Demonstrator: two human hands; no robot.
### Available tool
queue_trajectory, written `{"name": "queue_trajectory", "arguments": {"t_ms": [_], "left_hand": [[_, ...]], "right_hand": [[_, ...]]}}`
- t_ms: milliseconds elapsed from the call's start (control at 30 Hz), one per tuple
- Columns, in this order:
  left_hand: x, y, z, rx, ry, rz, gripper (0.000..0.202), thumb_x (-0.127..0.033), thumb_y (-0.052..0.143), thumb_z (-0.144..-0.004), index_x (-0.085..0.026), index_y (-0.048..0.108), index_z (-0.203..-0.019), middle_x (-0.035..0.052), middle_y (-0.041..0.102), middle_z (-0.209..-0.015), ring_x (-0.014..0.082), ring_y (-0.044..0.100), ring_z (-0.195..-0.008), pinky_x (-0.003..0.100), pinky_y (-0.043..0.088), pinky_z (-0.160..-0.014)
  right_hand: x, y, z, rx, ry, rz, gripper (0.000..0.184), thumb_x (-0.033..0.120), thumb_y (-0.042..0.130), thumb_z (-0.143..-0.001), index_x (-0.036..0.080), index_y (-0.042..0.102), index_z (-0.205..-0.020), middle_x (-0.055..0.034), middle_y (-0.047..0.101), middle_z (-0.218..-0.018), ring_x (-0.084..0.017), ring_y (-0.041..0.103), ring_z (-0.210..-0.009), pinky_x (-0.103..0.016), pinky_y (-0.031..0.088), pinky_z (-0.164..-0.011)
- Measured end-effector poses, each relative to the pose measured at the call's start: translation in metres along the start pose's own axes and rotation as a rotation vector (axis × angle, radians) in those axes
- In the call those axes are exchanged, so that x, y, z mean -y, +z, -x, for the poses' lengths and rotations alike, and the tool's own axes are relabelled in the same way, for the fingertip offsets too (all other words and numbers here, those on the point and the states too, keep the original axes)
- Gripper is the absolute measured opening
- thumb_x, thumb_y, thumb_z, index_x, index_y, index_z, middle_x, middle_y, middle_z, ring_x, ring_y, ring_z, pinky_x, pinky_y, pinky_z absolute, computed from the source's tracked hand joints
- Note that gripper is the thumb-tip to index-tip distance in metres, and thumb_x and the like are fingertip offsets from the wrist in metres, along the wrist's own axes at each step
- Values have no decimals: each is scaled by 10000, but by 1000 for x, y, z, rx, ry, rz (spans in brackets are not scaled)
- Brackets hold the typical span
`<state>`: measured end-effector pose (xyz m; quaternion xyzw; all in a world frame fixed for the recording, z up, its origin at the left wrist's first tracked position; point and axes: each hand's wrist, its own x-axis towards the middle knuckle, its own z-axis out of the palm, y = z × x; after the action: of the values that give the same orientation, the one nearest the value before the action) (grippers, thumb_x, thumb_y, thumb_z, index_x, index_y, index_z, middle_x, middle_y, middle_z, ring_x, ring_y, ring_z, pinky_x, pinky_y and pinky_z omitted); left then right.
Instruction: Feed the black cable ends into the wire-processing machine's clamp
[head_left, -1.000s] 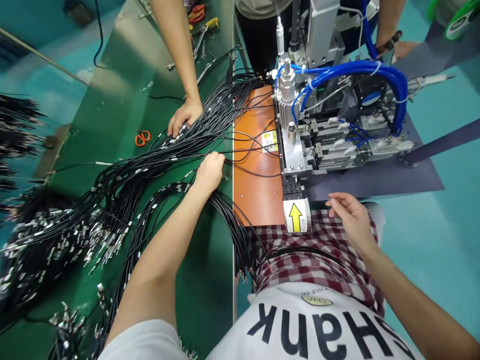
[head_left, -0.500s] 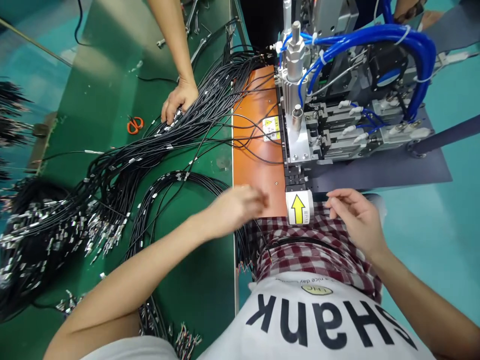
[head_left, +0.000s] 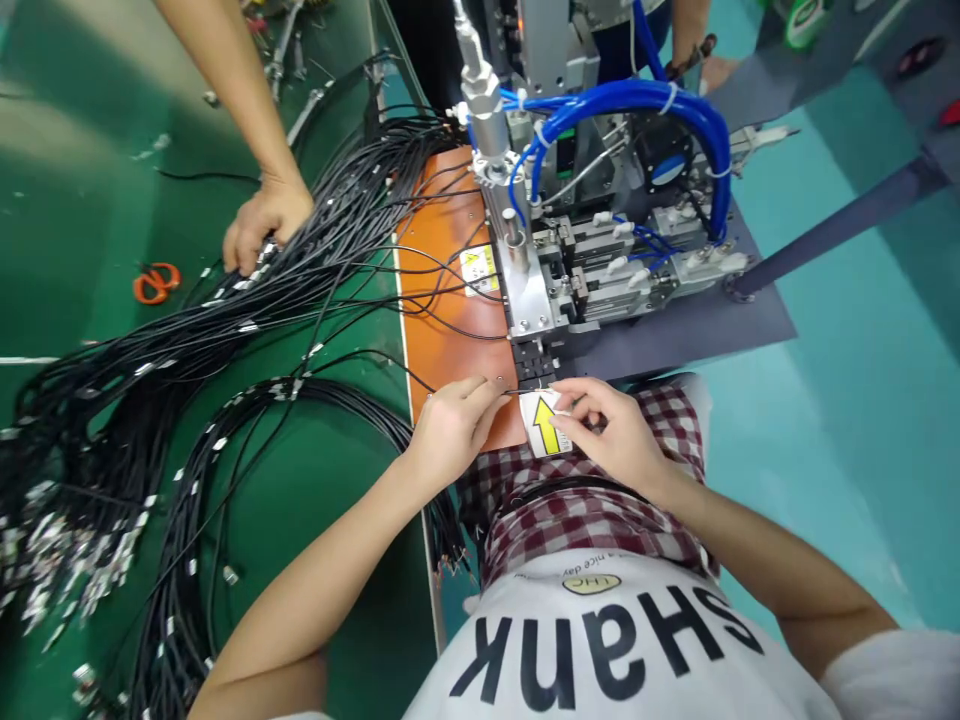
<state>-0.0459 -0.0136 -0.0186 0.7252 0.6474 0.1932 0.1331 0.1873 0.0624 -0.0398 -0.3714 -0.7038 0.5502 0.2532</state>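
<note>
My left hand [head_left: 454,425] is closed in a pinch around a thin black cable [head_left: 517,392], close to its end. The cable's tip points right, in front of the machine's lower block [head_left: 536,360]. At that tip are the fingertips of my right hand [head_left: 615,430]; its thumb stands apart from the index finger, and whether it grips the wire is unclear. Just below the cable, a white label with a yellow arrow [head_left: 545,425] shows between my hands. Behind my left hand lies an orange plate [head_left: 454,350] with several black cables running across it into the machine.
The machine [head_left: 517,270] carries cylinders and blue air hoses [head_left: 630,95]. On the green table [head_left: 360,600] lie a large bundle of black cables [head_left: 247,290] and orange-handled scissors [head_left: 156,283]. A co-worker's hand [head_left: 266,225] rests on the bundle. A grey post [head_left: 832,230] stands right.
Both my hands have come together in front of the machine, with the cable now visible at my left fingertips. The camera view has shifted, so the machine sits further left.
</note>
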Motion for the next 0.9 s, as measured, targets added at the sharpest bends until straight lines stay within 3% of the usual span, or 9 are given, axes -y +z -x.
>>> {"name": "queue_trajectory", "arguments": {"t_ms": [233, 400, 500, 600, 667, 800, 900], "left_hand": [[-27, 7, -12, 61, -3, -52, 218, -304, 490, -1001, -180, 648, -1085, 83, 685, -963, 217, 624, -864, 368, 473, -782], [-38, 12, -30, 83, 53, 171, 227, -269, 451, -1014, -180, 658, -1041, 71, 672, -920, 187, 624, -828, 332, 502, -761], [-41, 14, -34, 84, 68, 196, 224, -262, 463, -1007, -170, 664, -1043, 82, 665, -928, 195, 623, -848, 339, 517, -777], [-44, 13, -33, 138, 57, 244, 220, -251, 463, -1005, -179, 667, -1048, 79, 667, -926, 188, 625, -831, 325, 520, -758], [-45, 14, -32, 145, 52, 268, 215, -238, 464, -1004, -185, 668, -1047, 68, 673, -900, 170, 625, -785, 301, 512, -718], [-45, 23, -29, 8, 38, 294, 164, -213, 525, -976, -186, 674, -1039, 53, 711, -901, 153, 647, -777, 276, 515, -722], [-42, 30, -27, -60, -80, 417, 119, -216, 591, -942, -179, 695, -985, 42, 734, -894, 134, 665, -754, 243, 520, -697]], "right_hand": [[-1, 4, -10, -41, 54, -142, 170, 361, 672, -912, 201, 711, -954, -30, 736, -827, -147, 650, -667, -278, 463, -600], [4, -7, -12, -50, 14, 5, 146, 346, 704, -880, 222, 706, -957, -14, 730, -837, -154, 641, -693, -282, 462, -624], [11, -14, -14, -36, -30, 111, 72, 292, 663, -892, 224, 679, -875, -6, 697, -812, -152, 629, -694, -289, 460, -652], [14, -13, -17, -42, -96, 134, 112, 222, 609, -887, 218, 633, -777, -11, 640, -785, -155, 597, -702, -304, 462, -710], [12, -8, -18, -60, -44, 10, 128, 228, 609, -875, 215, 606, -748, -6, 607, -745, -152, 568, -683, -298, 456, -695], [1, 2, -23, -57, 261, -529, 164, 276, 621, -866, 209, 558, -730, 44, 525, -599, -106, 470, -510, -249, 391, -528], [-6, 0, -26, -189, 346, -689, 170, 266, 652, -839, 205, 544, -722, 56, 513, -609, -76, 442, -466, -227, 316, -468]]}}
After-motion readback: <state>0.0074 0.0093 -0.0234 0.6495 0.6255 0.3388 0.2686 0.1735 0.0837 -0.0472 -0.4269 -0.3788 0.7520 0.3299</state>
